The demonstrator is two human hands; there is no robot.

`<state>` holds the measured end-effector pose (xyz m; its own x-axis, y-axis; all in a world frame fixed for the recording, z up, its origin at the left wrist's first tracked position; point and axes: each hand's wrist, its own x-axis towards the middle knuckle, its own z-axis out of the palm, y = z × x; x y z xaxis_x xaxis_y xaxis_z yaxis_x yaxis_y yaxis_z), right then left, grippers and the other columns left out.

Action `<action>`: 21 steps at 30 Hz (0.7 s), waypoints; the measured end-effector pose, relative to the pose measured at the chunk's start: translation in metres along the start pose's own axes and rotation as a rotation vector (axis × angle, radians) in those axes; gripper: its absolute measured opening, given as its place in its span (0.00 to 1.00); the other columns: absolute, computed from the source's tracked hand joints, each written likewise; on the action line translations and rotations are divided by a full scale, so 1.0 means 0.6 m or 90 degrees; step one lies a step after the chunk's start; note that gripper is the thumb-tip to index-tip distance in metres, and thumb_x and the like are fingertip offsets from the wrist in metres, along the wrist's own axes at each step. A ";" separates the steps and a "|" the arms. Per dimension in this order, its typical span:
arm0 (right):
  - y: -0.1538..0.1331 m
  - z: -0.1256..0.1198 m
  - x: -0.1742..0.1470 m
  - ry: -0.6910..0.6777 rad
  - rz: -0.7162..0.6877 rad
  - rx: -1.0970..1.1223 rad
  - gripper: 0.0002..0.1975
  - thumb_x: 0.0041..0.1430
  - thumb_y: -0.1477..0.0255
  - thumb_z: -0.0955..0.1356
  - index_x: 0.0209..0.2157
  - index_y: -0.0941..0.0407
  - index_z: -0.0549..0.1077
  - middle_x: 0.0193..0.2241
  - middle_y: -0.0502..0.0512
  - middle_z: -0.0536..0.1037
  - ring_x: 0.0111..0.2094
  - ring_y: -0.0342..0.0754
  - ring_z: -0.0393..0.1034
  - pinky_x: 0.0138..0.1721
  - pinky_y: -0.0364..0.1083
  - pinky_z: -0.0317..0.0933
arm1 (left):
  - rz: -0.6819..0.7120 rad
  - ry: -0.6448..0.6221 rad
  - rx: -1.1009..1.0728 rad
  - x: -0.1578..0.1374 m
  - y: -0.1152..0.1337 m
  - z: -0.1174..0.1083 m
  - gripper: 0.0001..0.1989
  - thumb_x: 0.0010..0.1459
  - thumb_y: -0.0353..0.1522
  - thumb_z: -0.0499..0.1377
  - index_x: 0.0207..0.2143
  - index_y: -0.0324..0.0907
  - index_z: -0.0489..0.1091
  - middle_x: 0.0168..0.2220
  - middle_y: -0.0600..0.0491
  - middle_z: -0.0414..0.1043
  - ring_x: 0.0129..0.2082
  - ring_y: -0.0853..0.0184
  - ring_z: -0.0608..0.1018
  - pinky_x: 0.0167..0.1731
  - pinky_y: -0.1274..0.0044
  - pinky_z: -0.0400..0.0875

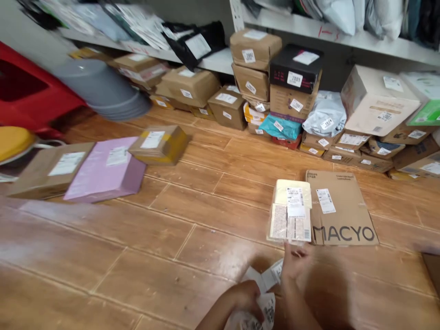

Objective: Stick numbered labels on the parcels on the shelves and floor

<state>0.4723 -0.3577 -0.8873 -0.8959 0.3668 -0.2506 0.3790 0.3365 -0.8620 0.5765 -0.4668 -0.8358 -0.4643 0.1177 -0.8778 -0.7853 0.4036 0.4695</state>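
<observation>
Above floor (206,256), left hand (245,297) apparently holds labels (267,306).

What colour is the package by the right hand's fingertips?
The package: pale yellow, with a speckled lower panel; head view.

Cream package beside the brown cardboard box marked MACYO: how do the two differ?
The cream package is smaller than the MACYO box. The package is pale with a speckled panel; the box is brown with large dark lettering. The right hand is at the package's near edge; no hand is at the box. Both lie on the floor.
</observation>
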 end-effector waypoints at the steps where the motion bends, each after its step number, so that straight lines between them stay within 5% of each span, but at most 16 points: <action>1: 0.004 -0.008 0.004 -0.034 -0.030 -0.025 0.30 0.48 0.34 0.65 0.26 0.47 0.57 0.25 0.57 0.72 0.30 0.57 0.68 0.35 0.55 0.65 | -0.008 -0.003 0.011 -0.002 0.002 -0.001 0.28 0.14 0.53 0.73 0.17 0.46 0.72 0.19 0.57 0.70 0.21 0.63 0.69 0.25 0.72 0.60; 5: 0.017 -0.028 0.016 -0.296 -0.177 -0.019 0.28 0.57 0.39 0.63 0.25 0.49 0.70 0.31 0.60 0.78 0.36 0.58 0.73 0.41 0.54 0.67 | -0.024 0.004 0.028 -0.013 0.016 -0.022 0.32 0.09 0.58 0.70 0.13 0.47 0.66 0.15 0.59 0.63 0.19 0.66 0.64 0.25 0.71 0.56; 7: 0.012 -0.027 0.015 -0.259 -0.151 -0.013 0.30 0.55 0.38 0.62 0.31 0.51 0.74 0.36 0.63 0.80 0.40 0.61 0.74 0.43 0.55 0.67 | 0.013 0.009 -0.008 -0.027 0.030 -0.047 0.33 0.10 0.60 0.69 0.13 0.46 0.66 0.14 0.60 0.62 0.19 0.67 0.62 0.25 0.72 0.55; 10: -0.040 -0.019 0.003 -0.283 -0.124 0.072 0.28 0.60 0.41 0.62 0.29 0.52 0.74 0.28 0.60 0.77 0.33 0.58 0.72 0.37 0.52 0.67 | 0.056 0.039 -0.096 -0.075 0.067 -0.099 0.34 0.14 0.61 0.70 0.17 0.45 0.71 0.17 0.60 0.63 0.21 0.69 0.62 0.24 0.74 0.53; 14: -0.228 -0.037 -0.021 -0.621 -0.177 0.241 0.28 0.64 0.44 0.61 0.37 0.52 0.78 0.33 0.60 0.80 0.37 0.56 0.74 0.40 0.50 0.68 | 0.217 0.145 -0.263 -0.196 0.151 -0.163 0.31 0.26 0.59 0.72 0.19 0.42 0.74 0.24 0.55 0.69 0.27 0.67 0.66 0.29 0.75 0.60; 17: -0.396 -0.081 -0.033 -0.877 -0.228 0.245 0.30 0.57 0.42 0.67 0.47 0.51 0.79 0.40 0.60 0.81 0.41 0.56 0.75 0.43 0.50 0.69 | 0.337 0.348 -0.369 -0.308 0.208 -0.181 0.30 0.36 0.61 0.69 0.18 0.43 0.76 0.27 0.52 0.69 0.31 0.64 0.68 0.36 0.73 0.65; 21: -0.544 -0.146 -0.071 -0.939 -0.262 0.135 0.20 0.55 0.49 0.73 0.33 0.52 0.80 0.30 0.55 0.79 0.30 0.51 0.74 0.31 0.45 0.67 | 0.269 0.572 -0.393 -0.459 0.239 -0.162 0.35 0.38 0.68 0.60 0.13 0.45 0.74 0.23 0.50 0.65 0.30 0.59 0.70 0.37 0.67 0.70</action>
<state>0.4070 -0.4068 -0.5568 -0.4010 -0.9129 -0.0761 0.1328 0.0242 -0.9908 0.5519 -0.5295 -0.5177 -0.6651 -0.6467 -0.3735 -0.4493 -0.0530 0.8918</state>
